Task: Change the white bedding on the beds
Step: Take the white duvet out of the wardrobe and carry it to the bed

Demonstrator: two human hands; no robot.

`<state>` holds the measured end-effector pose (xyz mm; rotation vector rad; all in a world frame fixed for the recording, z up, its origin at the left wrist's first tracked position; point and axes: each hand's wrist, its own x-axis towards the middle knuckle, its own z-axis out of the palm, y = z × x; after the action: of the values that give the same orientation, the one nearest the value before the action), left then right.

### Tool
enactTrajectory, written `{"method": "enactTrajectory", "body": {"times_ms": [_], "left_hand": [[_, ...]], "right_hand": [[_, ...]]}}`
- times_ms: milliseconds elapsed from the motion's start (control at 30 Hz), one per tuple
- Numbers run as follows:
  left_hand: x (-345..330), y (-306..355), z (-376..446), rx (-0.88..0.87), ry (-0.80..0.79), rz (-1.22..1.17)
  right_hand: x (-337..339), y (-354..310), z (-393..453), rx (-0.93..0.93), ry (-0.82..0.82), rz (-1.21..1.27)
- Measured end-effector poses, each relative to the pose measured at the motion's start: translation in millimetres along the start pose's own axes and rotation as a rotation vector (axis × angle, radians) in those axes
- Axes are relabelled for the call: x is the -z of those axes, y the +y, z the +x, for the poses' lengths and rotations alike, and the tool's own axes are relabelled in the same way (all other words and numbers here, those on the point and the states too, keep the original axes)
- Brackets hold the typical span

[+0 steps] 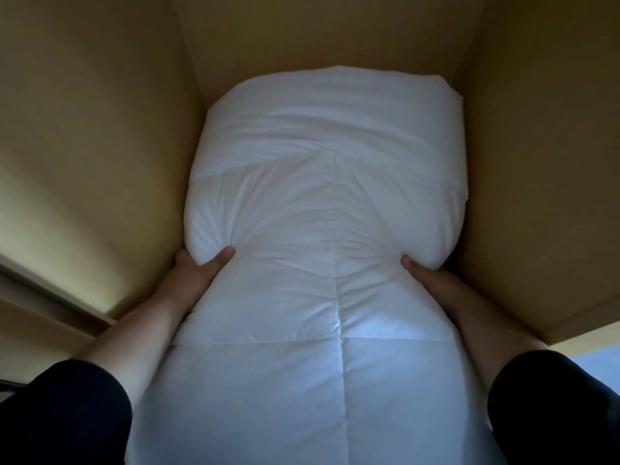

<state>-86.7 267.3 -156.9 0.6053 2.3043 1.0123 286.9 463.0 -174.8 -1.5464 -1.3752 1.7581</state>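
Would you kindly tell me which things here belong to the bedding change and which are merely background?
Part of the job:
- white duvet, folded and quilted
- left hand, gripping its left side
- right hand, gripping its right side

Background:
- tan compartment walls around the duvet
- black sleeves

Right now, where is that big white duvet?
In the head view the white duvet fills the middle, lying between two tan panels, gripped at its sides by the left hand and right hand.
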Motion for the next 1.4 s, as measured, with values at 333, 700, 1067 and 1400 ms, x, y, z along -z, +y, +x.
{"method": "enactTrajectory", "body": {"times_ms": [333,700,1067,1400], "left_hand": [[-2,4,-2,0.040,0.000,0.008],[0,9,2,0.026,-0.014,0.016],[29,-5,-54,-0.123,0.017,0.011],[97,-52,-135,-0.295,-0.143,-0.063]], "right_hand": [[-10,-2,-8,0.163,0.028,0.059],[-4,-4,-3,0.118,0.006,-0.073],[-2,-16,-92,0.098,0.164,-0.166],[-52,49,-304,0.320,0.399,0.098]]}}
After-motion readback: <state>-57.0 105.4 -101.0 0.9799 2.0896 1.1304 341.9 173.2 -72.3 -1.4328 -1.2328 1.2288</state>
